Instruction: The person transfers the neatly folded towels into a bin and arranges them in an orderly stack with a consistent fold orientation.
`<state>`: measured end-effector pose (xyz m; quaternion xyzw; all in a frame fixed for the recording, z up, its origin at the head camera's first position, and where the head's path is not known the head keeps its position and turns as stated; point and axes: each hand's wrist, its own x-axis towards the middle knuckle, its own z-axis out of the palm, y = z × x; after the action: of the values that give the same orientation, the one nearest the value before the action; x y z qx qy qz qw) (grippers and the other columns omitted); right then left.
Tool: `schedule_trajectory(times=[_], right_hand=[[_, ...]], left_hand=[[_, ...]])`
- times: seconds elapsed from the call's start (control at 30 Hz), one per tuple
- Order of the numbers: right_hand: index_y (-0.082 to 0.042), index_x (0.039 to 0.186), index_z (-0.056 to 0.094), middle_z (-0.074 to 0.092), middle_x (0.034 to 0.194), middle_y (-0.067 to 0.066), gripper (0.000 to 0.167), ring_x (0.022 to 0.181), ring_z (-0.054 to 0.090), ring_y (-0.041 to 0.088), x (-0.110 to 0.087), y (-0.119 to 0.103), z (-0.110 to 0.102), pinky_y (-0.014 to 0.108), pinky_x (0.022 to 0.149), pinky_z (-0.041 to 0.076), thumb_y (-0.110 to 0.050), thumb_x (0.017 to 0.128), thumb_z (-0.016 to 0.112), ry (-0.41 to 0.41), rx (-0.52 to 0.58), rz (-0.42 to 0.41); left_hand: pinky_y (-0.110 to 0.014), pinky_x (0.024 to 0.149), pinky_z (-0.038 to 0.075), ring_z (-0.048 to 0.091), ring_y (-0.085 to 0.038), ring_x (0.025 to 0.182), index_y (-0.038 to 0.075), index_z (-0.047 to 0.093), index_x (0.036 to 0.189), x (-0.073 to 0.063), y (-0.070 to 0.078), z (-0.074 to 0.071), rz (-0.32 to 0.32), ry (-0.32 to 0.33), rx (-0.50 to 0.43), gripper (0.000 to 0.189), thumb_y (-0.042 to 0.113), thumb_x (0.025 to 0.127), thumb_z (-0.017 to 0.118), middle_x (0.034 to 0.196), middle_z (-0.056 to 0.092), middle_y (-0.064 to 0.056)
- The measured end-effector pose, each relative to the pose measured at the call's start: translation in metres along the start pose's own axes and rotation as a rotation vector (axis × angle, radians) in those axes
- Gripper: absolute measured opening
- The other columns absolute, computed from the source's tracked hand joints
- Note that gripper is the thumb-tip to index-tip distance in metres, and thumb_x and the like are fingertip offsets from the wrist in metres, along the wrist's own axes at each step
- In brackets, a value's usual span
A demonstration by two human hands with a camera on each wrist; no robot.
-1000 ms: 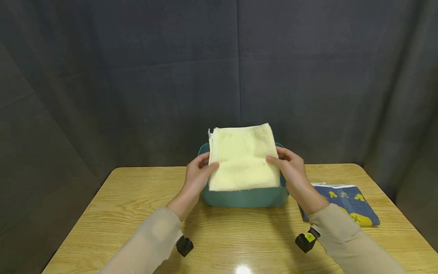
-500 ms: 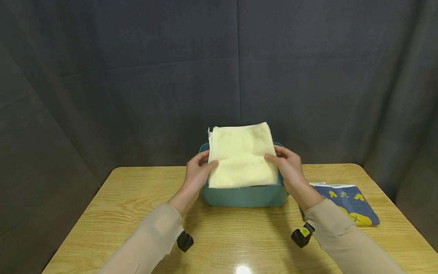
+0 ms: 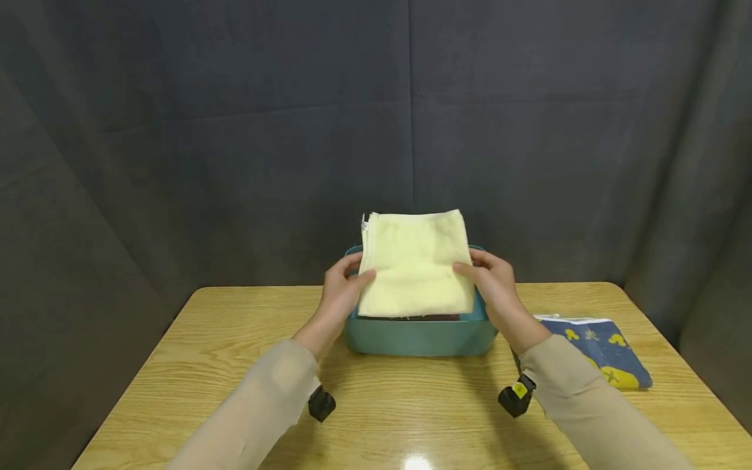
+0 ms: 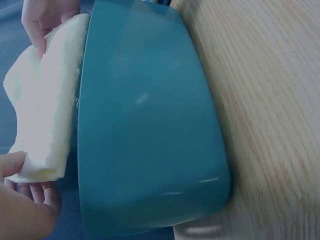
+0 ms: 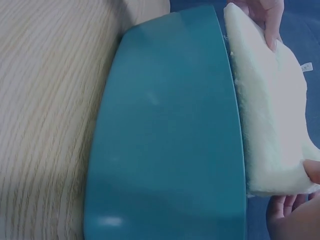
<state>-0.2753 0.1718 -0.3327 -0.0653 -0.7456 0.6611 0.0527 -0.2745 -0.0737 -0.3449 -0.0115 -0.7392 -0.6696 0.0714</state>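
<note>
Yellow folded cloth [image 3: 417,281], pinched at left by left hand [image 3: 341,290], at right by right hand [image 3: 497,284], over teal bin [image 3: 420,337]. Likely step: positioning; next move needs even grip.

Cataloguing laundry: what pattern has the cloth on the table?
The cloth: yellow shapes on blue, clearest in the head view.

I can read no words, numbers or brands for certain. I see small dark marks on the white tag [image 5: 306,67] of the pale yellow towel [image 5: 272,110], too tiny to decipher; the yellow sticker [image 3: 519,390] on the black right-wrist camera [image 3: 512,403] carries a dim, equally illegible mark.
</note>
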Motion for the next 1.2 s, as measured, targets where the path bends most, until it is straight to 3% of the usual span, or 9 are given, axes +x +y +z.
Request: schedule_trajectory(times=[0.2,0.43,0.73,0.97,1.2], right_hand=[[0.001,0.142,0.049,0.054,0.123,0.014,0.051,0.106,0.051,0.023,0.005,0.001,-0.003,0.036,0.095,0.045,-0.014,0.096,0.064,-0.036,-0.065,-0.005],[0.004,0.143,0.045,0.050,0.133,0.022,0.050,0.108,0.051,0.028,0.011,0.001,-0.003,0.038,0.092,0.043,-0.009,0.097,0.058,-0.092,-0.127,0.006],[0.006,0.144,0.042,0.048,0.135,0.024,0.051,0.118,0.048,0.035,0.014,0.004,-0.003,0.045,0.099,0.043,-0.006,0.097,0.058,-0.122,-0.195,0.017],[0.008,0.140,0.045,0.052,0.127,0.023,0.050,0.110,0.051,0.031,0.017,0.011,-0.001,0.037,0.084,0.046,-0.005,0.095,0.061,-0.126,-0.257,0.005],[0.009,0.139,0.046,0.055,0.121,0.021,0.049,0.107,0.052,0.031,0.015,0.017,-0.002,0.043,0.088,0.047,-0.005,0.094,0.062,-0.144,-0.276,0.005]], left_hand=[[-0.034,0.078,0.057,0.065,-0.030,0.102,0.003,0.057,0.135,0.004,-0.001,0.002,0.010,-0.004,0.029,0.041,0.005,0.095,0.064,0.120,0.060,-0.015],[-0.037,0.081,0.057,0.064,-0.031,0.104,0.001,0.061,0.131,0.009,-0.004,0.004,0.022,0.010,0.072,0.037,0.003,0.094,0.065,0.121,0.062,-0.017],[-0.039,0.088,0.054,0.061,-0.033,0.109,-0.003,0.054,0.136,0.011,-0.006,0.007,-0.010,0.011,0.136,0.043,-0.002,0.094,0.063,0.121,0.059,-0.020],[-0.038,0.086,0.055,0.060,-0.033,0.108,-0.005,0.055,0.135,0.011,-0.010,0.008,-0.017,-0.015,0.177,0.044,-0.006,0.092,0.063,0.121,0.059,-0.021],[-0.040,0.084,0.056,0.061,-0.034,0.107,-0.006,0.055,0.134,0.008,-0.019,0.010,0.011,-0.057,0.231,0.043,-0.008,0.092,0.062,0.121,0.058,-0.022]])
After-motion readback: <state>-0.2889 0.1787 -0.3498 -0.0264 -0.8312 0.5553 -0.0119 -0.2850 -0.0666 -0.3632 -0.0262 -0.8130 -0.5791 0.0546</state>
